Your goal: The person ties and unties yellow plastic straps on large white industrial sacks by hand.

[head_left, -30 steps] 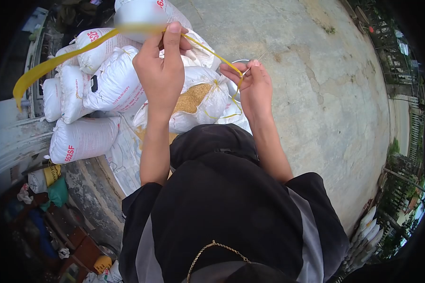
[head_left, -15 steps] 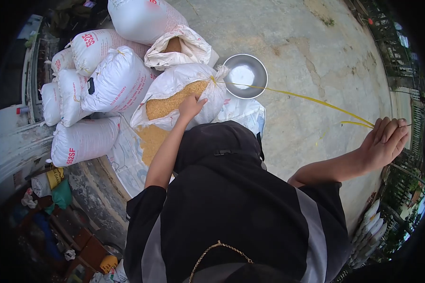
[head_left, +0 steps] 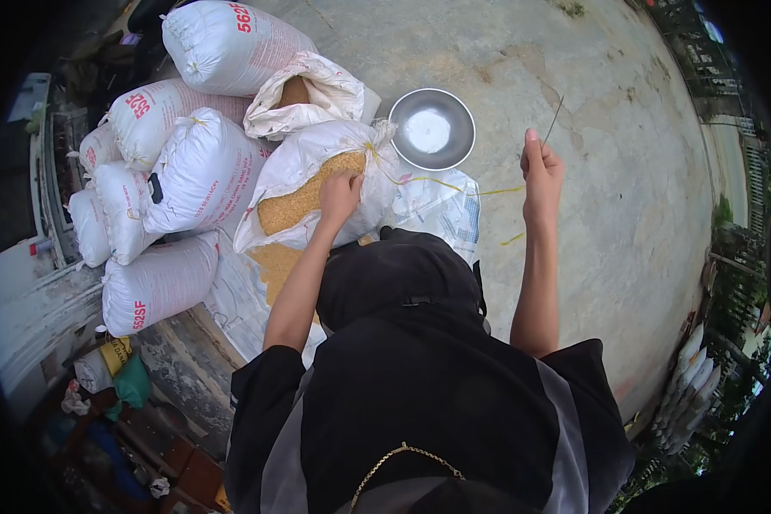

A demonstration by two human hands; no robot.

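An open white woven sack point(head_left: 304, 146) lies in front of me, golden grain point(head_left: 295, 206) showing through its long slit. At the slit's near edge is my left hand point(head_left: 341, 197), its fingers curled onto the sack's rim beside the grain. My right hand point(head_left: 543, 176) is raised over the concrete on the right, pinching a long thin needle point(head_left: 555, 118) that points up and away. Yellow twine point(head_left: 450, 184) runs from the knotted top corner of the sack across to my right hand, with a loose end hanging below.
A metal basin point(head_left: 433, 128) stands just beyond the sack. Behind it is another open sack point(head_left: 304, 90) with brownish contents. Several filled, tied sacks point(head_left: 206, 171) are piled on the left. Spilled grain point(head_left: 274, 265) lies on a plastic sheet point(head_left: 240, 300) under the sack.
My right hand has swung inward from the far right, and its needle now points upward. The twine has gone from stretched to slacker. My left hand stays at the sack's edge.
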